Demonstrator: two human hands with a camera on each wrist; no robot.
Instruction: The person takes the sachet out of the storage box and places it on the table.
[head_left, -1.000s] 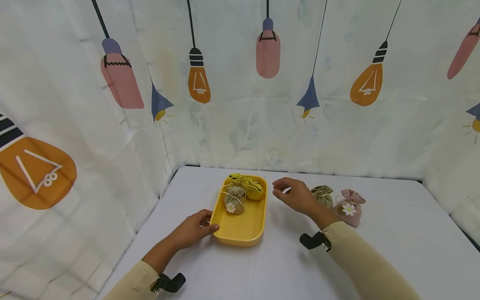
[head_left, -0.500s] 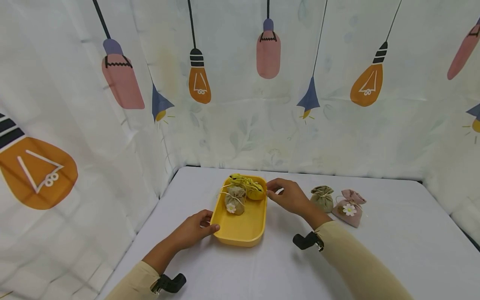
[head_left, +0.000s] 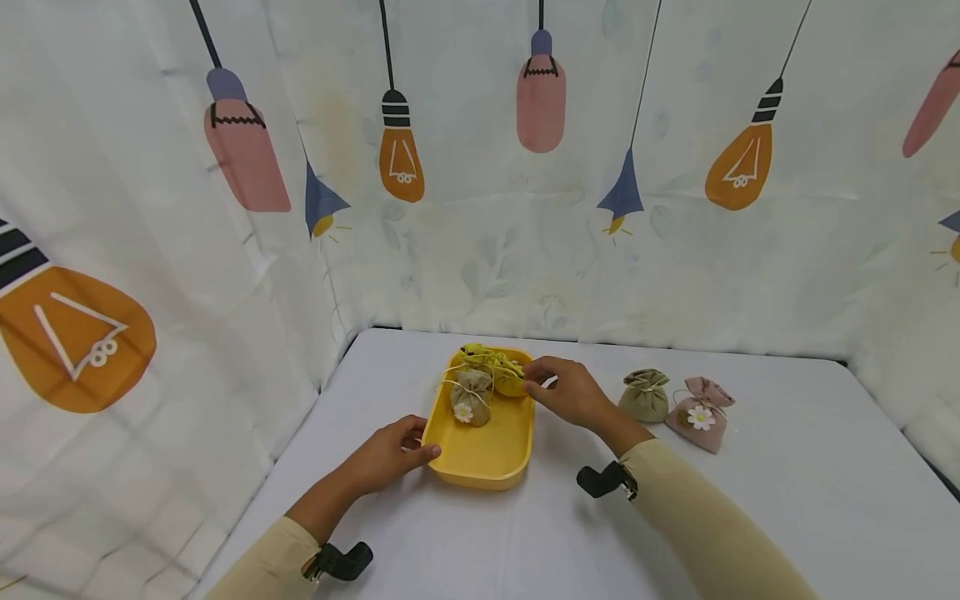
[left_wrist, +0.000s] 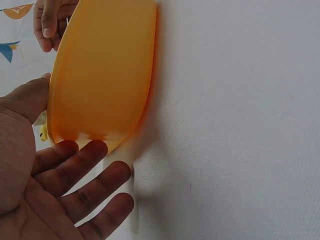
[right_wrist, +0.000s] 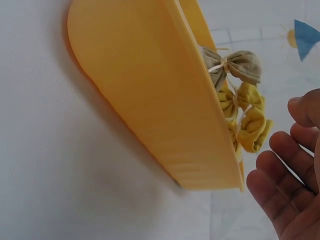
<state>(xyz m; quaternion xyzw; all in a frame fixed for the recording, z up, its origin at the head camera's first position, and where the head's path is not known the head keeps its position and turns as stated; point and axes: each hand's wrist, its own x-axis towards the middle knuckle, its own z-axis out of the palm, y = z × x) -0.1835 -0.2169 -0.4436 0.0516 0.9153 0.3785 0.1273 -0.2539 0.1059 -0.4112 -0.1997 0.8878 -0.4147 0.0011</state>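
A yellow plastic tray [head_left: 480, 458] stands on the table with two yellow drawstring pouches [head_left: 510, 382] at its far end and a beige pouch [head_left: 471, 398] with a white flower in front of them. My left hand [head_left: 392, 454] holds the tray's near left side, thumb over the rim and fingers against the outer wall [left_wrist: 105, 75]. At the far right rim is my right hand [head_left: 573, 392], its fingertips beside the right yellow pouch. In the right wrist view the fingers [right_wrist: 282, 172] are loosely bent, with nothing between them and the thumb.
To the right of my right hand, an olive pouch [head_left: 645, 396] and a pink pouch [head_left: 701, 414] with a white flower sit on the white tabletop [head_left: 795, 467]. A printed curtain [head_left: 480, 233] hangs behind and at the sides.
My right hand has moved left from the olive pouch's side to the tray's right rim, close to the yellow pouch. My left hand has stayed at the tray.
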